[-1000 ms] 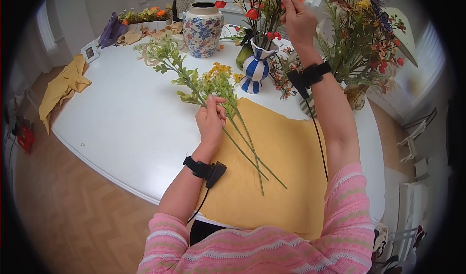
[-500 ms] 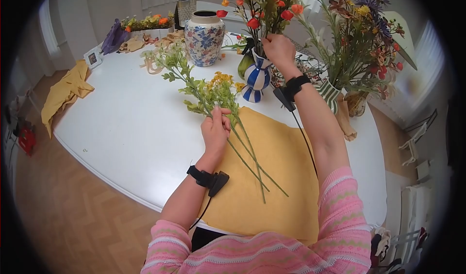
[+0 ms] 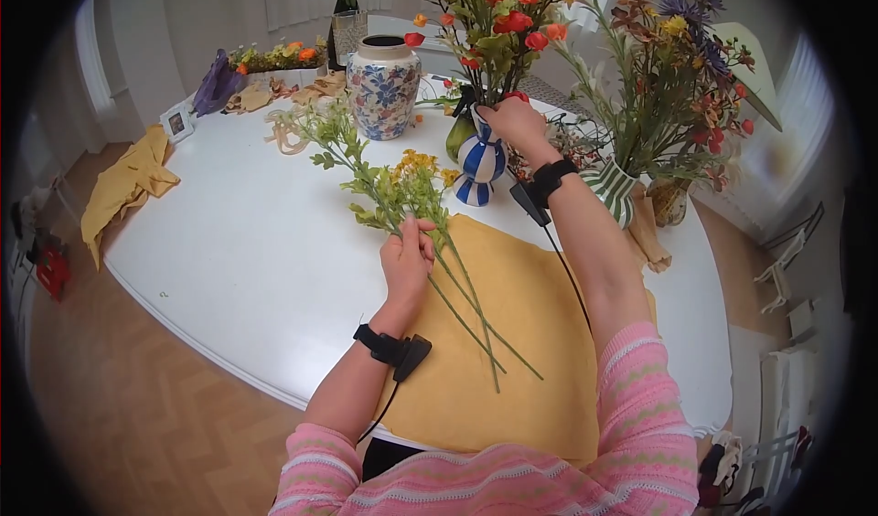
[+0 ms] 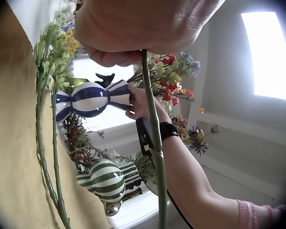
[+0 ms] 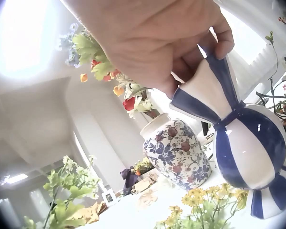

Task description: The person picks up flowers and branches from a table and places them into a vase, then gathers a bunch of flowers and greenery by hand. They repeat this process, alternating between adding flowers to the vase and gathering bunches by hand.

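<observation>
My left hand (image 3: 407, 258) pinches the long green stem (image 4: 151, 109) of a white-flowered spray (image 3: 340, 137). Next to it, sprigs with small yellow flowers (image 3: 416, 164) lie with their stems across yellow wrapping paper (image 3: 530, 333). At the back of the paper, a blue-and-white striped vase (image 3: 482, 158) stands upright, pinched in at its middle and neck. My right hand (image 3: 519, 130) grips this vase at its flared rim, fingers curled over the edge in the right wrist view. Red and orange flowers (image 3: 512, 22) rise from its mouth.
A floral-patterned vase (image 3: 384, 86) stands behind on the white table (image 3: 229, 260). Right of the striped vase are a green-and-white striped vase (image 3: 615, 191) of flowers and a brown vase (image 3: 670, 201). Crumpled yellow paper (image 3: 128, 187) hangs over the left edge near a small photo frame (image 3: 176, 123).
My right hand has come down from the red flowers, past their stems, to the striped vase's rim. The left hand keeps its hold on the stem, and the view has tilted up slightly.
</observation>
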Tool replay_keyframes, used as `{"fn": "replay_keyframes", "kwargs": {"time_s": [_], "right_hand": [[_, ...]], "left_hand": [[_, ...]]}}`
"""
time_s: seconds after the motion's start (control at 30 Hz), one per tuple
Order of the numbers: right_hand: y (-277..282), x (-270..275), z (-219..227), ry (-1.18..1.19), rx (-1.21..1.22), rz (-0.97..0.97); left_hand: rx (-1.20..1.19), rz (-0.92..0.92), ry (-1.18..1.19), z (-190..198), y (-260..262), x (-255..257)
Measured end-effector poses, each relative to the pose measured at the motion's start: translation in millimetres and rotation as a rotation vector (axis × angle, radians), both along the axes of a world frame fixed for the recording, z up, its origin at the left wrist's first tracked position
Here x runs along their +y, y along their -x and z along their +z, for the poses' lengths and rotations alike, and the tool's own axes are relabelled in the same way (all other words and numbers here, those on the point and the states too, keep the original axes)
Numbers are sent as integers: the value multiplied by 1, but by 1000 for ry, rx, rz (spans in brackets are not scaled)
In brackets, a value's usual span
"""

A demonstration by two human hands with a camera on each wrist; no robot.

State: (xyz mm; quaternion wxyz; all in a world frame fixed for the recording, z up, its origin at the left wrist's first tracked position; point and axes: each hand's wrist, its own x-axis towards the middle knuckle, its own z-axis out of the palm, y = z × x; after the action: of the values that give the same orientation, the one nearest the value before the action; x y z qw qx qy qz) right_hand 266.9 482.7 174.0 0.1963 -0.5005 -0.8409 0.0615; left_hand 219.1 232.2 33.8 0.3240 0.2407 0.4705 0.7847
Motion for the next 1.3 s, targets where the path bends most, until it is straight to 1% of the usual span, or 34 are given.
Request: {"fn": "replay_keyframes", "kwargs": {"time_s": [0.13, 0.2, 0.3, 0.43, 0.5, 0.53, 0.57, 0.63, 0.67, 0.7, 0.77, 0.8, 0.87, 0.97, 1.13, 1.23, 1.3], "right_hand": [[-6, -16, 4, -24, 50, 17], [-6, -14, -4, -138, 122, 38], [-6, -14, -8, -174, 88, 48], [-16, -26, -12, -144, 143, 72], [-23, -33, -25, -414, 375, 216], [-29, -39, -32, -582, 424, 300], [-33, -46, -38, -570, 419, 312], [-43, -65, -53, -354, 529, 444], [-50, -84, -57, -192, 494, 433], [-55, -94, -65, -178, 489, 433], [-66, -110, -80, 108, 97, 473], [-70, -117, -89, 122, 94, 471], [-77, -128, -108, 239, -162, 474], [-87, -146, -127, 226, -210, 431], [-95, -170, -137, 226, -309, 404], [-98, -170, -153, 209, -236, 411], [-100, -164, -158, 309, -46, 430]], "left_hand": [[1, -2, -1, 1, -2, -1], [-6, -11, -4, 1, -2, -1], [21, -17, -9, -1, -2, 1], [40, -18, -17, -1, -2, 0], [66, -31, -48, -3, -2, 1], [81, -17, -49, -3, -2, 1], [71, -5, -40, -3, -1, 2], [106, 32, -66, -4, 0, 3], [136, 78, -80, -8, 2, 6], [129, 80, -67, -8, 3, 6], [121, 138, -72, -8, 4, 5], [116, 136, -59, -9, 5, 5], [82, 124, -109, -10, 5, 5], [54, 119, -94, -8, 4, 3], [54, 108, -87, -9, 4, 4], [45, 89, -85, -11, 4, 3], [39, 75, -84, -12, 4, 4]]}}
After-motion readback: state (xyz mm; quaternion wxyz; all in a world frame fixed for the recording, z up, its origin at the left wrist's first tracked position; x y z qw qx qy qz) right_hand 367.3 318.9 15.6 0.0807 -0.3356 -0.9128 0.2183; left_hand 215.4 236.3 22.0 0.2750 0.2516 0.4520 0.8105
